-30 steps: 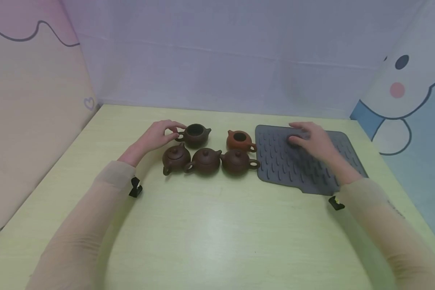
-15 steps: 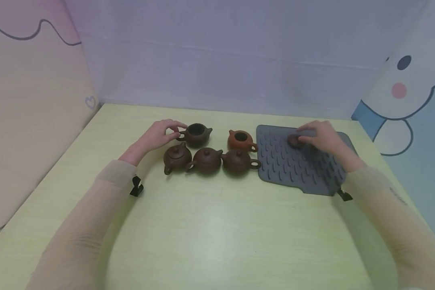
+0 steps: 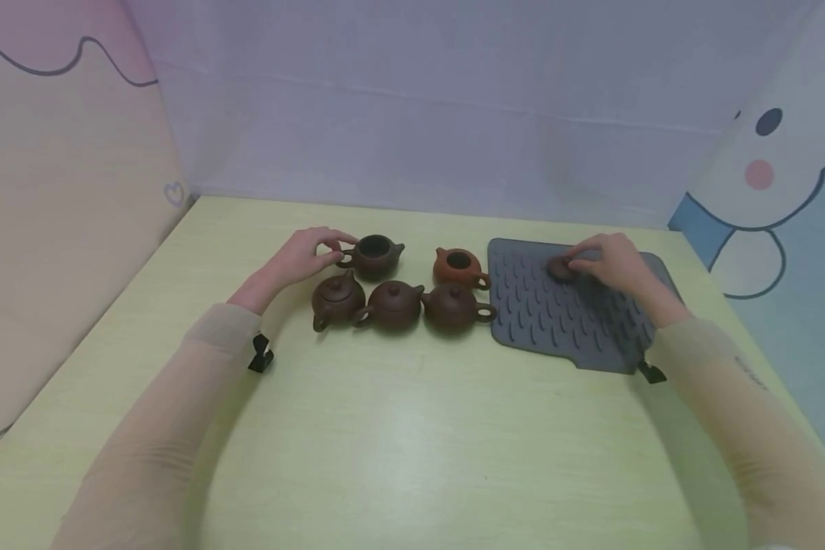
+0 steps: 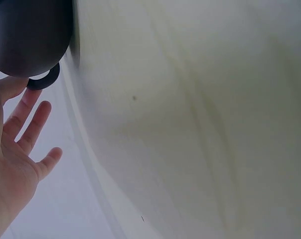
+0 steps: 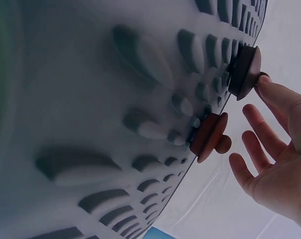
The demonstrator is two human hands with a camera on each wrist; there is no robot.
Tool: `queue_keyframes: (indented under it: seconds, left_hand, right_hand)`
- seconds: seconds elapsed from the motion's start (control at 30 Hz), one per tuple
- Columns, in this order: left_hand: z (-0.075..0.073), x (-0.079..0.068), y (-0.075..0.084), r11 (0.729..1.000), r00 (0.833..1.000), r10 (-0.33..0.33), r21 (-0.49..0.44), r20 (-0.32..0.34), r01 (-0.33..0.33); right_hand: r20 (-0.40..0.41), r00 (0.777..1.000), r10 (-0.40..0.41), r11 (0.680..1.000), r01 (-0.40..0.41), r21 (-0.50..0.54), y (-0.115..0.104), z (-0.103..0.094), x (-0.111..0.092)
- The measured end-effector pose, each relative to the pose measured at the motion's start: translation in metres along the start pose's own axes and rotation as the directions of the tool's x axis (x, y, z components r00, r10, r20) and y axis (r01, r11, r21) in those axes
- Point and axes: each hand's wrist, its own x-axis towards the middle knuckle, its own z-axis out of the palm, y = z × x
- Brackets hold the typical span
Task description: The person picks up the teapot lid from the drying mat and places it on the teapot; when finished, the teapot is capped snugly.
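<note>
At the back of the table my left hand [image 3: 308, 255] pinches the handle of a dark lidless teapot [image 3: 375, 263]. That handle [image 4: 47, 78] shows between thumb and finger in the left wrist view, the other fingers spread. Over on the grey mat [image 3: 529, 328], my right hand [image 3: 619, 263] pinches the knob of a dark brown teapot lid [image 3: 559, 269]. The right wrist view shows this lid [image 5: 245, 74] close on the mat's nubs, its knob at the thumb and fingertip. A reddish lid [image 5: 208, 139] sits beside it, hidden behind my hand in the head view.
Between the hands stands a reddish-brown lidless teapot [image 3: 457, 267], its handle near the mat's left edge. In front are three dark lidded teapots: left [image 3: 338, 300], middle [image 3: 394, 307] and right [image 3: 450, 308]. A pale curtain [image 3: 412, 114] hangs behind the table.
My right hand shifted right, uncovering the dark lid, and its fingertips then closed in on the knob. My left hand stays at the teapot's handle; the view drifted slightly.
</note>
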Motion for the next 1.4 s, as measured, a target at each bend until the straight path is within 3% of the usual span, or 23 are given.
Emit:
queue_keyframes:
  seconds: [0.23, 0.4, 0.53, 0.8, 1.4]
  left_hand:
    - [0.002, 0.000, 0.003, 1.000, 1.000, -0.006, -0.004, 0.000, 0.006]
    - [0.002, 0.001, 0.004, 1.000, 1.000, -0.012, -0.011, 0.003, 0.012]
    - [0.003, 0.002, 0.004, 1.000, 1.000, -0.011, -0.014, 0.007, 0.011]
    - [0.003, 0.002, 0.005, 0.999, 1.000, -0.019, -0.028, 0.008, 0.019]
    - [0.003, 0.002, 0.003, 0.999, 0.999, -0.031, -0.022, 0.012, 0.031]
  right_hand:
    - [-0.027, 0.999, -0.023, 1.000, 0.023, -0.002, -0.003, -0.002, 0.006]
    - [-0.021, 1.000, -0.014, 1.000, 0.014, 0.015, -0.018, -0.005, 0.014]
    - [-0.007, 1.000, 0.012, 0.998, -0.011, 0.063, -0.035, -0.007, 0.022]
    - [-0.049, 0.993, -0.103, 0.993, 0.106, 0.059, -0.073, -0.004, 0.043]
    - [-0.068, 0.976, -0.207, 0.961, 0.216, 0.170, -0.158, 0.015, 0.076]
